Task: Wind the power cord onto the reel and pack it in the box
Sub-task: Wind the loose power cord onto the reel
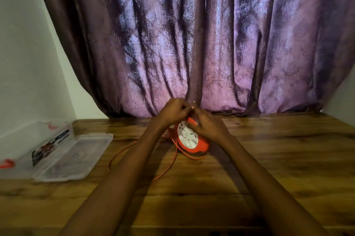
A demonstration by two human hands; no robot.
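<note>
Orange reel (192, 140) with a white socket face sits tilted on its edge on the wooden table (269, 158), near the far side, just in front of the purple curtain (192, 33). Both my hands are on its upper part. My left hand (172, 110) is above the reel's top, fingers curled in, seemingly pinching the orange cord (172, 158) there; the exact contact is blurred, so I can't be fully sure what the fingertips have. My right hand (206, 123) lies over the reel's upper right rim, fingers bent around it, gripping the reel. The two hands touch or nearly touch over the top.

Cord only partly wound: loose loops hang off the reel's left and lower side, a few strands run under its bottom edge, and one long strand trails toward me across the table, passing under my left forearm. Another thin loop curves out left toward the box.

Clear plastic box (63, 158) lies open at the table's left edge, well apart from the reel, lid folded back against the white wall (23, 53). Printed label inside the lid half, red latches on its edge. Nothing of the reel or cord is in the box.
</note>
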